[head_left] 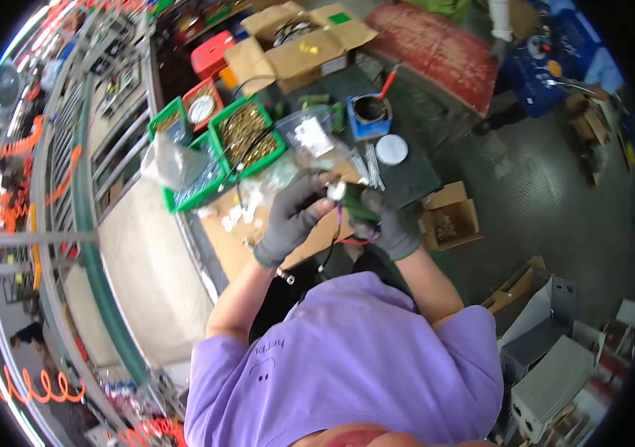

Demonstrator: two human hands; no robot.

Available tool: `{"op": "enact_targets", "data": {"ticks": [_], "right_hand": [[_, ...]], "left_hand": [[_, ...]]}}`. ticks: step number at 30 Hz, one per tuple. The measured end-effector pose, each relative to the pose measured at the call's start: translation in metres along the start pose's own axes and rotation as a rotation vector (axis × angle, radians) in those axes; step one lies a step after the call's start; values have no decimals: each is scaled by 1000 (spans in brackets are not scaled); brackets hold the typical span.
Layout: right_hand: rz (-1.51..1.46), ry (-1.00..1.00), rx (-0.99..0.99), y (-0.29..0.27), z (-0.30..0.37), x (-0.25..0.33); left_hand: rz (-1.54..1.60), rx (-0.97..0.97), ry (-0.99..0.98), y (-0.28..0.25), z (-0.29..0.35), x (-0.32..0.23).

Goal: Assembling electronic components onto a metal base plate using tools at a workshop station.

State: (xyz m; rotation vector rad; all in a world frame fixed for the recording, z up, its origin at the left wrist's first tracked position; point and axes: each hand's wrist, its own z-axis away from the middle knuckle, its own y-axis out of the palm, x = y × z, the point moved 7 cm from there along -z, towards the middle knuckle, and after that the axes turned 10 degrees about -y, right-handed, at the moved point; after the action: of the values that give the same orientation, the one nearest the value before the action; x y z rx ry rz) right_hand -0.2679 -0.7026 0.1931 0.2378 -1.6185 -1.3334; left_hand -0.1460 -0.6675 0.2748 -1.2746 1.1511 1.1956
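In front of my chest, my right hand [392, 223], in a grey glove with bare fingertips, is wrapped round a dark green cylindrical part [358, 205]. A white round cap [337, 191] sits at the left end of this part. My left hand [293, 216], gloved the same way, has its thumb and forefinger closed on the cap's edge. From below the part hang thin purple, red and black wires [330, 249], with a small connector at the black one's end. The gloved fingers hide much of the green part.
Green bins [280, 145] of brass-coloured fittings and a clear plastic bag [172, 160] stand ahead-left. White pieces [235, 216] lie on cardboard. Beyond are a blue box [368, 127], a white disc [392, 149] and a carton [295, 56]. A conveyor [146, 261] runs left; an open carton [451, 216] stands right.
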Motion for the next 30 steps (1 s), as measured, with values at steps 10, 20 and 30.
{"op": "enact_targets", "data": {"ticks": [10, 20, 30], "right_hand": [[187, 73, 15, 13, -18, 2], [252, 73, 134, 17, -32, -4], [269, 239, 152, 12, -53, -7]], "left_hand": [[-354, 34, 91, -26, 2, -12], [-252, -106, 44, -35, 9, -4], [-29, -417, 14, -39, 7, 8]]}}
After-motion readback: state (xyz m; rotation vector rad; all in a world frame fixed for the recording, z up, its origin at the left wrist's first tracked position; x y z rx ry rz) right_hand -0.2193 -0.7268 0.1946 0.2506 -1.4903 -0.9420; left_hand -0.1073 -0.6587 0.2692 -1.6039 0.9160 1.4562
